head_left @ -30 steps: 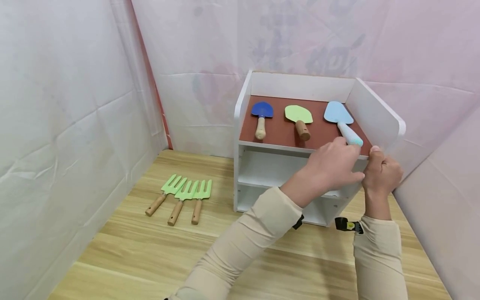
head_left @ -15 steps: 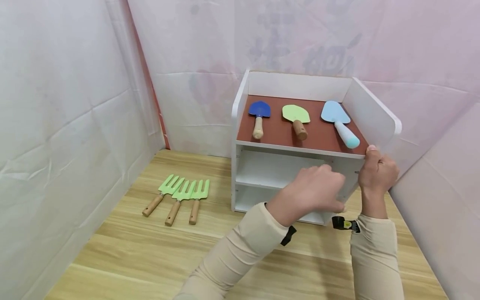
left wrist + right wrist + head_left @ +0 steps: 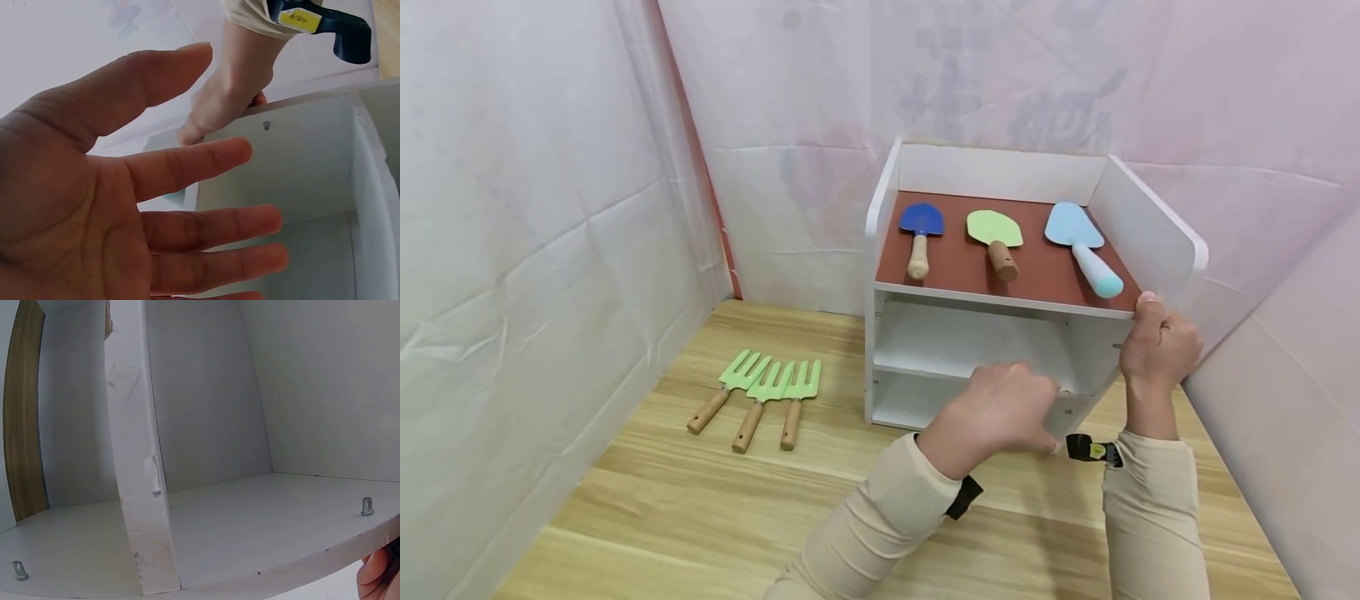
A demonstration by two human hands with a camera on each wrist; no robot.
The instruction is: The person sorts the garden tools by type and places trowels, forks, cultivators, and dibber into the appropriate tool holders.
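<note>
L hand (image 3: 996, 408) is hovering before white shelf unit (image 3: 973, 337), fingers extended & spread. R hand (image 3: 1160, 346) is gripping unit's R front edge, thumb at top-board corner. Unit is standing on wood table (image 3: 700, 517). Blue trowel (image 3: 922, 220), green trowel (image 3: 995, 227), lt-blue trowel (image 3: 1074, 225) are lying on its brown top, L to R. 3 green forks (image 3: 769, 385) are lying on table, L of unit.
</note>
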